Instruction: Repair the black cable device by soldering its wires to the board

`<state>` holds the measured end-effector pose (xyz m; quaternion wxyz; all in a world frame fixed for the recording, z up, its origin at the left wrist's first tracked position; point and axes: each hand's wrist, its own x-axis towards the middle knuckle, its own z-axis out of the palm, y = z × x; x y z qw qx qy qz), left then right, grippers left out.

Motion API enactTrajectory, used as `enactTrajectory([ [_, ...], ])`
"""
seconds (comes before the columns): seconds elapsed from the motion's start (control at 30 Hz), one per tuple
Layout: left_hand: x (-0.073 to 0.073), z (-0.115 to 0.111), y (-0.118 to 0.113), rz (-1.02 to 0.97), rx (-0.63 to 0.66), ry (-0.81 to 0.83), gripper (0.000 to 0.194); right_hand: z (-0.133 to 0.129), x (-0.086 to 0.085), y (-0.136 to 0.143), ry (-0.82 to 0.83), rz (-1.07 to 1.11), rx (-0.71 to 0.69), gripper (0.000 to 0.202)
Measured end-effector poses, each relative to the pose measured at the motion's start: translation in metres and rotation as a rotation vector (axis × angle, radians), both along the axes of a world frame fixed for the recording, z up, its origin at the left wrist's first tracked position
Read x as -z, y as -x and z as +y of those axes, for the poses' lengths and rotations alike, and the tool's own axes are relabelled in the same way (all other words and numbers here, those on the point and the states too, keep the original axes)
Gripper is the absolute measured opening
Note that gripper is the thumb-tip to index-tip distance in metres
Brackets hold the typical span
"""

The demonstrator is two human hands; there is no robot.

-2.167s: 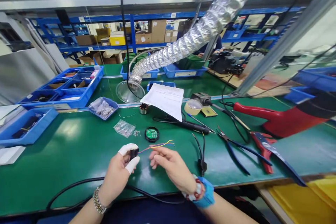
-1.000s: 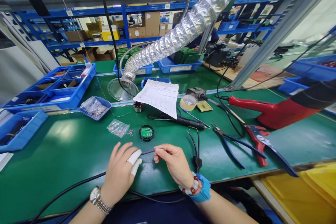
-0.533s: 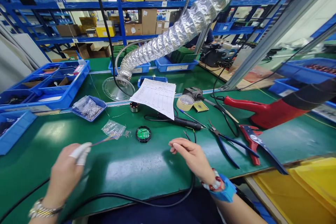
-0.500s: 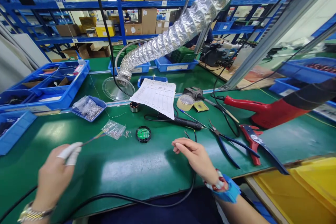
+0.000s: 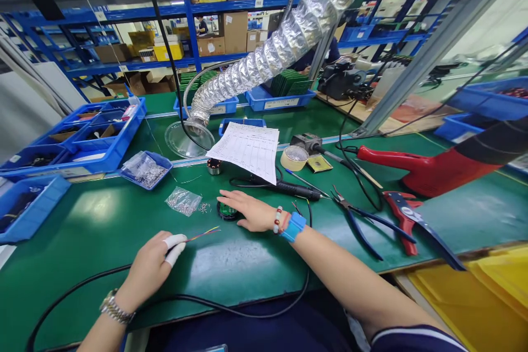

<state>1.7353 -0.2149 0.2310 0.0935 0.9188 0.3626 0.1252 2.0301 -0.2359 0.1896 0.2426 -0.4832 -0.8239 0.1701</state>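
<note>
My left hand (image 5: 154,261), with white covers on two fingertips, pinches the end of a black cable (image 5: 88,280). Thin coloured wires (image 5: 205,234) stick out of that grip to the right. My right hand (image 5: 247,210) lies over a round green circuit board in a black housing (image 5: 226,210), fingers stretched out and thumb apart. It partly hides the board; whether the fingers touch it I cannot tell. Just left of the board are small loose screws (image 5: 204,207) and a clear plastic bag (image 5: 183,201) with small metal parts.
Pliers (image 5: 358,220), a red wire stripper (image 5: 406,225) and a red heat gun (image 5: 421,168) lie on the right. A black screwdriver (image 5: 297,191) lies partly under a paper sheet (image 5: 247,148). Blue bins (image 5: 115,148) stand on the left, and a foil duct (image 5: 264,58) hangs above the bench.
My right hand has moved left and forward over the round circuit board. My left hand has come right with the cable, its wires now pointing toward the middle of the bench.
</note>
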Motion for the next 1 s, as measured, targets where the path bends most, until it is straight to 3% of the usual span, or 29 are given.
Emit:
enactTrajectory([
  [0.13,0.003,-0.008,-0.012,-0.036,0.000,0.077,0.025,0.000,0.006,0.006,-0.014,-0.027,0.064,0.067],
  [0.27,0.006,-0.010,-0.018,-0.027,0.017,0.098,0.025,-0.021,0.014,0.014,-0.004,-0.030,0.202,0.075],
  [0.37,0.012,-0.012,-0.023,0.040,0.028,0.059,0.026,-0.033,0.018,0.016,0.017,-0.041,0.243,0.080],
  [0.6,0.017,-0.024,-0.028,0.125,0.012,-0.126,0.025,-0.041,0.022,0.019,0.034,-0.040,0.412,0.069],
  [1.0,0.031,-0.022,-0.026,0.008,-0.052,-0.112,0.021,-0.049,0.032,0.024,0.032,0.128,0.536,0.065],
])
